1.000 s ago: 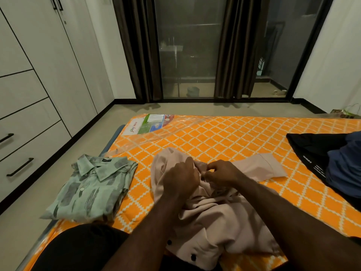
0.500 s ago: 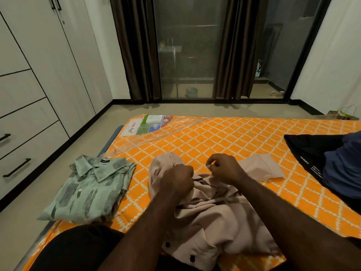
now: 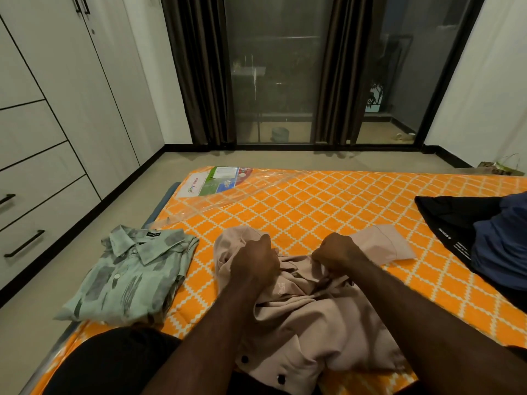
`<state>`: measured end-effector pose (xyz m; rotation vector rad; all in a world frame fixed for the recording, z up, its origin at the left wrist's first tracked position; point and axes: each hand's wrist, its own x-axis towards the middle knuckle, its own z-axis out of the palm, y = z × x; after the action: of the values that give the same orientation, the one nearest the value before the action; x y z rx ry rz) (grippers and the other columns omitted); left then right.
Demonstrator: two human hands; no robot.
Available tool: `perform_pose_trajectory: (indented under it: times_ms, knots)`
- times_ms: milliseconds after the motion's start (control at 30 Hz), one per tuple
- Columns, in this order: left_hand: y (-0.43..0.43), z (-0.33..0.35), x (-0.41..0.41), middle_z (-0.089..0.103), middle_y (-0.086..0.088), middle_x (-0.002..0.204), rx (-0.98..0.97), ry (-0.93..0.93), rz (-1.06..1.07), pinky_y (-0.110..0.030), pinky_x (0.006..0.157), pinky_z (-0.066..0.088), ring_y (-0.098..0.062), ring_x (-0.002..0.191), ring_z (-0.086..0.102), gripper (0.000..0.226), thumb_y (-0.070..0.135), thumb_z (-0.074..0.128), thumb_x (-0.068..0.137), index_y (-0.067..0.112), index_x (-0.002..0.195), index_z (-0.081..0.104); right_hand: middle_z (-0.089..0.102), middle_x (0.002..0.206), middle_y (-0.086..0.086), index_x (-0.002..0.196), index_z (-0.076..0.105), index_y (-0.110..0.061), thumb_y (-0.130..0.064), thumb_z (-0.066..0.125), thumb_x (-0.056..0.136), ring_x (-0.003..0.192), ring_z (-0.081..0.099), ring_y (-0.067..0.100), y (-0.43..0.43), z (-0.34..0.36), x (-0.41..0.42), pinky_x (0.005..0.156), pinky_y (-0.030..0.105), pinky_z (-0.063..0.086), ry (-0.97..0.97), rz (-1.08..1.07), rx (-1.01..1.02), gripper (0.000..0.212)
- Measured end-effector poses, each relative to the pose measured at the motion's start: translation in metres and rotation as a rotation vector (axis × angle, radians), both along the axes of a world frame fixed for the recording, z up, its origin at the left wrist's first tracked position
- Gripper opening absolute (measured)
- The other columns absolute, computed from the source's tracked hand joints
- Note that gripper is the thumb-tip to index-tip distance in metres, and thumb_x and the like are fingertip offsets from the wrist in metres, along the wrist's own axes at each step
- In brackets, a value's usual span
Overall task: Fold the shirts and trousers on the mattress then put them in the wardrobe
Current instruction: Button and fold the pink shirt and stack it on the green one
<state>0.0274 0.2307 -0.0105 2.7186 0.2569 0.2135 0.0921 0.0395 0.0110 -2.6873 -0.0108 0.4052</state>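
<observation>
Crumpled beige shirt (image 3: 313, 309) in a heap on the orange diamond-patterned mattress (image 3: 313, 206), close in front of the person. Dark buttons along its near edge; one short sleeve laid flat, sticking out to the right of the heap. Left hand (image 3: 253, 260) clenched on a bunch of cloth at the shirt's far left part, fingers curled into the fabric. Right hand (image 3: 336, 252) closed like a fist on the shirt's far middle, pinching a fold beneath it, just beside the flat sleeve. Hands apart, rumpled cloth between them; both forearms stretched over the shirt's near half.

Left of the beige shirt, apart from it: a pale green patterned shirt (image 3: 128, 275), folded, collar up, lying at the mattress's edge. Right of the beige shirt, well apart: a black garment (image 3: 456, 220) with small white lettering, and a blue garment (image 3: 502, 240) on top of it, both cut off by the frame. Beyond the beige shirt, toward the mattress's far left corner: clear plastic wrap (image 3: 228, 195) with a printed label (image 3: 216, 181) under it. Farther left of the shirt, across a strip of floor (image 3: 114, 212) — a white wardrobe (image 3: 57, 124) with dark handles, doors and drawers closed. Straight beyond the shirt, past the mattress — dark curtains (image 3: 199, 67) and a glass door (image 3: 273, 81).
</observation>
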Motion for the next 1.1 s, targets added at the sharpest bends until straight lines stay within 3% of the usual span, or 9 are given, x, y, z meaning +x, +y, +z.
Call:
perform_pose_trajectory:
  times_ms: [167,267,367,533,633,767,867,1000,1100]
  knots:
    - [-0.007,0.004,-0.005,0.064,-0.014,0.119,0.113,0.066,0.042,-0.037,0.083,0.047,-0.035,0.110,0.063,0.048,0.053,0.039,0.105,0.013,0.127,0.055,0.057,0.067,0.004,0.064,0.053,-0.012,-0.025,0.068,0.080,0.056,0.053,0.018,0.000,0.007,-0.003,0.045,0.024,0.033,-0.049,0.015,-0.011,0.025]
    - [-0.009,0.004,-0.011,0.061,-0.009,0.120,0.201,0.105,0.010,-0.035,0.077,0.046,-0.033,0.108,0.063,0.033,0.030,0.041,0.106,0.012,0.124,0.061,0.061,0.064,0.007,0.067,0.063,-0.006,-0.016,0.067,0.081,0.054,0.059,0.022,0.003,0.012,-0.007,0.046,0.025,0.044,-0.117,0.021,0.032,0.017]
    - [-0.006,0.007,-0.010,0.068,-0.009,0.117,0.084,0.154,0.108,-0.032,0.080,0.049,-0.030,0.107,0.066,0.026,0.029,0.052,0.099,0.013,0.117,0.060,0.071,0.075,0.011,0.084,0.076,-0.006,-0.010,0.064,0.076,0.068,0.067,0.031,0.008,0.018,-0.011,0.056,0.038,0.056,-0.258,0.041,0.099,0.015]
    - [-0.007,0.025,-0.013,0.067,-0.011,0.114,0.061,-0.005,0.253,-0.035,0.069,0.050,-0.032,0.102,0.068,0.060,0.030,0.057,0.096,0.011,0.147,0.030,0.074,0.083,0.003,0.090,0.079,-0.020,-0.008,0.059,0.073,0.071,0.065,0.023,0.010,0.030,-0.018,0.057,0.030,0.051,-0.505,0.078,0.285,0.028]
    - [0.004,0.027,-0.010,0.068,-0.009,0.109,-0.012,-0.017,0.282,-0.036,0.072,0.053,-0.033,0.097,0.066,0.038,0.042,0.055,0.096,0.018,0.124,0.052,0.076,0.086,-0.004,0.089,0.080,-0.020,-0.016,0.054,0.074,0.079,0.065,0.016,0.005,0.040,-0.019,0.068,0.024,0.047,-0.613,0.105,0.438,0.031]
    - [0.013,0.035,-0.010,0.065,-0.003,0.082,-0.155,-0.207,0.265,-0.034,0.064,0.051,-0.027,0.077,0.062,0.024,0.037,0.058,0.094,0.017,0.085,0.067,0.076,0.093,0.001,0.099,0.081,-0.011,-0.001,0.061,0.085,0.085,0.064,0.015,0.003,0.054,-0.020,0.076,0.025,0.048,-0.747,0.092,0.533,0.026]
    - [0.016,0.041,-0.002,0.059,-0.003,0.092,-0.178,-0.391,0.190,-0.030,0.063,0.040,-0.020,0.079,0.055,0.008,0.021,0.061,0.092,0.014,0.095,0.064,0.074,0.096,-0.001,0.102,0.080,-0.012,-0.001,0.063,0.088,0.087,0.064,0.012,-0.002,0.056,-0.017,0.074,0.018,0.048,-0.803,0.093,0.589,0.025]
    - [0.019,0.041,0.004,0.058,-0.004,0.128,-0.360,-0.241,0.059,-0.030,0.087,0.043,-0.023,0.116,0.055,0.042,0.010,0.066,0.089,0.013,0.129,0.057,0.071,0.099,-0.001,0.106,0.079,-0.014,0.002,0.063,0.090,0.090,0.063,0.005,-0.004,0.059,-0.016,0.074,0.010,0.047,-0.876,0.138,0.677,0.028]
    - [0.018,0.043,0.001,0.057,0.005,0.121,-0.463,-0.126,-0.029,-0.033,0.083,0.047,-0.022,0.110,0.058,0.053,0.013,0.071,0.082,0.019,0.132,0.053,0.068,0.100,0.005,0.108,0.079,-0.010,0.008,0.060,0.091,0.094,0.062,0.003,-0.005,0.070,-0.017,0.070,0.009,0.047,-0.881,0.234,0.799,0.031]
